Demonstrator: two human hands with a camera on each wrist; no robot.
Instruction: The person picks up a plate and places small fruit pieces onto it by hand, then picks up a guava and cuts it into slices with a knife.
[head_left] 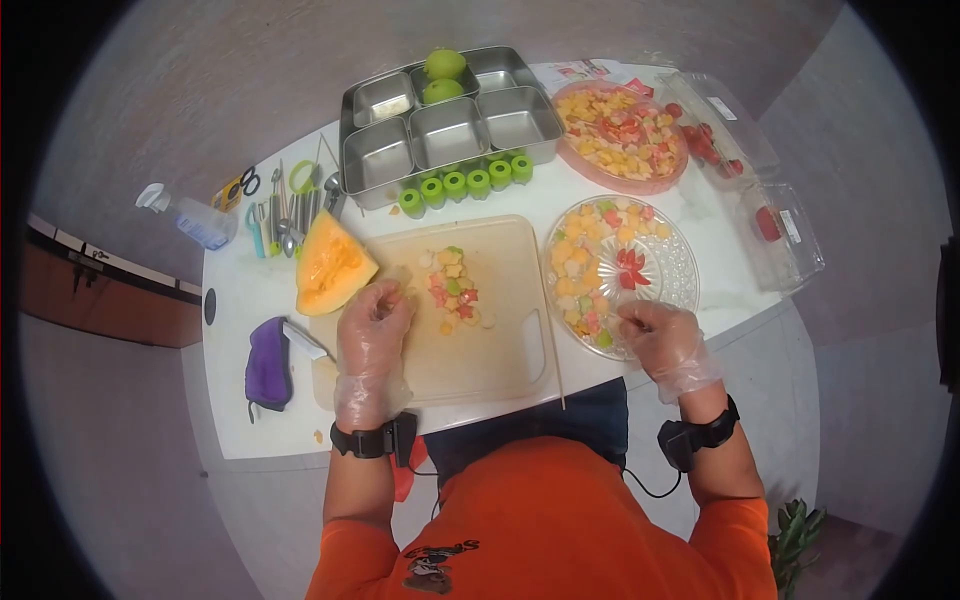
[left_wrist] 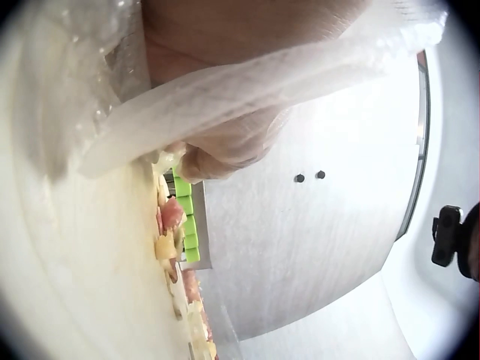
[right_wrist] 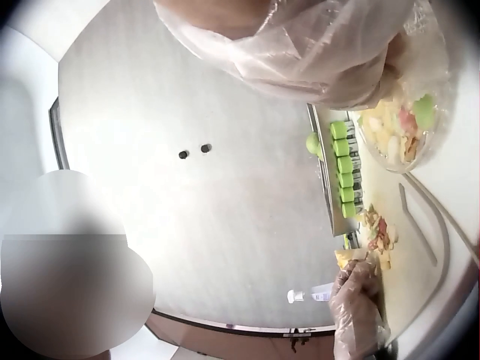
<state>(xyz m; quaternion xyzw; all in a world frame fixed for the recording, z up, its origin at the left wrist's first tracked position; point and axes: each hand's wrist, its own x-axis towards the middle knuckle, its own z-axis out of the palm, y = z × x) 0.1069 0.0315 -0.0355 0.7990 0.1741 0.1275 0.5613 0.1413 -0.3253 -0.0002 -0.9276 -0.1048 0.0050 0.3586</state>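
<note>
My left hand [head_left: 375, 325], in a clear plastic glove, is over the left side of the cutting board [head_left: 500, 340] with its fingers curled. Something pale shows at its fingertips [left_wrist: 199, 163] in the left wrist view; I cannot tell whether it is fruit or bunched glove. To its right is a heap of small cut fruit shapes [head_left: 452, 285], yellow, pink and green. My gloved right hand [head_left: 668, 345] has bent fingers at the near right rim of a glass plate [head_left: 683, 265]. Fruit flowers [head_left: 570, 250] line the plate's left part around red pieces [head_left: 630, 268]. The right fingertips are partly hidden.
A melon wedge [head_left: 335, 265] and a knife in a purple cover [head_left: 268, 365] are at left. Behind stand green-topped cutters [head_left: 455, 186], a steel compartment tray [head_left: 385, 155] holding green fruits [head_left: 444, 65], and a pink fruit bowl [head_left: 625, 183]. Clear boxes [head_left: 785, 245] stand right.
</note>
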